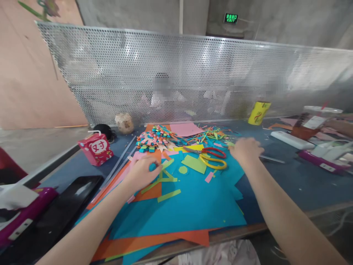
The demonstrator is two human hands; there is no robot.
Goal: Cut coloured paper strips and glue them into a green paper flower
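Observation:
My left hand is closed round a small blue paper roll, above orange and pink sheets. My right hand is at the right edge of the paper pile, beside thin paper scraps; blur hides what its fingers do. Between the hands lie scissors with one red and one yellow handle loop. Near them are a green paper piece, a small round green fringed piece and several green strips. A large blue sheet spreads in front. Behind sits a heap of fringed coloured paper pieces.
A red drink carton with a straw and a black phone are at left. A perforated metal screen stands behind the table. At right are a yellow can, a drink cup and a purple-and-white device.

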